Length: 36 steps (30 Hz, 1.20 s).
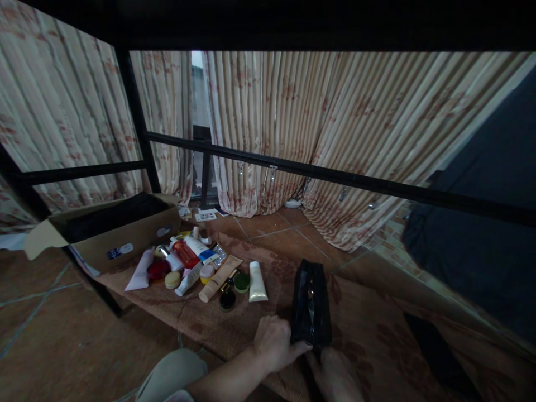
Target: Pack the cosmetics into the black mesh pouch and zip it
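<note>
A black zip pouch (299,301) lies lengthwise on the cloth-covered surface, its top slit partly parted with something shiny showing inside. At its near left corner my left hand (272,341) is closed, fingers curled and thumb stretched along the near end. My right hand (335,375) is closed at the same end, low in the view and dim; what its fingertips pinch is hidden. Left of the pouch stands a cream-gold tube (257,285) with a white cap. Beside that are a green round jar (242,282), a black round lid or jar (227,300) and a beige tube (218,280).
Several cosmetics, among them a red bottle (186,254) and a pink tube (141,271), crowd the left. Behind them is an open cardboard box (125,237) holding something black. A dark flat object (439,352) lies at right. A black metal bar (293,167) crosses before the curtains (268,111).
</note>
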Available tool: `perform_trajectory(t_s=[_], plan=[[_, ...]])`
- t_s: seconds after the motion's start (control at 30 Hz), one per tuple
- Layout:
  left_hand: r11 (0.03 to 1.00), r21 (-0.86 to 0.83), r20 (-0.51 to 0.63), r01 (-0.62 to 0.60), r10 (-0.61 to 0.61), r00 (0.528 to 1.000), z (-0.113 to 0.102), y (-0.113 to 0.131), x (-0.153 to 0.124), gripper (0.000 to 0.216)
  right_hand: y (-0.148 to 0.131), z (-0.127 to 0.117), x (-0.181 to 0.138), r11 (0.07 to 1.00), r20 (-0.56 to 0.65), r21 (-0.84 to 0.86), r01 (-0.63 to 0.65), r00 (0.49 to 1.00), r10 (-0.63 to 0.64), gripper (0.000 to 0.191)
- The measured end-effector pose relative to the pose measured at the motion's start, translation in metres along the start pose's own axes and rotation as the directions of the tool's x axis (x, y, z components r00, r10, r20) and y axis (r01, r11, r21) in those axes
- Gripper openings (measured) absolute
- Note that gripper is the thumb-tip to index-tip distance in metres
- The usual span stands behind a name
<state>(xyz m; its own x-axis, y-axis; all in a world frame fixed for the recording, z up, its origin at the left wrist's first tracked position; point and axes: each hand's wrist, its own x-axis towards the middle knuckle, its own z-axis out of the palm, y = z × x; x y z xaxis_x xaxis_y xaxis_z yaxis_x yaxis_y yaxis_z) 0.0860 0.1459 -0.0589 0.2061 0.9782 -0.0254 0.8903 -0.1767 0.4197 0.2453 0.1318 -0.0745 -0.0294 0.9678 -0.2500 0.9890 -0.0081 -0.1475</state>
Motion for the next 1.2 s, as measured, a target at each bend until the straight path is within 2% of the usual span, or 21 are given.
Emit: perform_trajectory(t_s=[0.3,0.5,0.7,1.2], plan=[[1.000,-0.024,0.024,-0.008,0.008,1.000,0.002,-0.001,0.002,0.058,0.005,0.013,0.010,0.999,0.028,-0.038,-0.015,0.999,0.016,0.037],[0.999,-0.047,0.020,-0.023,0.024,1.000,0.001,-0.004,0.006,0.057,0.004,0.008,0.010,0.999,0.069,-0.025,-0.040,0.997,0.042,0.039],[0.998,-0.059,0.038,-0.019,0.022,0.999,0.002,-0.003,0.005,0.056,0.004,0.009,0.009,1.000,0.033,-0.013,-0.016,0.999,0.016,0.037],[0.999,-0.045,0.020,-0.007,0.007,1.000,0.006,-0.004,0.003,0.059,0.003,0.008,0.009,1.000,0.040,-0.004,-0.019,0.999,0.019,0.039]])
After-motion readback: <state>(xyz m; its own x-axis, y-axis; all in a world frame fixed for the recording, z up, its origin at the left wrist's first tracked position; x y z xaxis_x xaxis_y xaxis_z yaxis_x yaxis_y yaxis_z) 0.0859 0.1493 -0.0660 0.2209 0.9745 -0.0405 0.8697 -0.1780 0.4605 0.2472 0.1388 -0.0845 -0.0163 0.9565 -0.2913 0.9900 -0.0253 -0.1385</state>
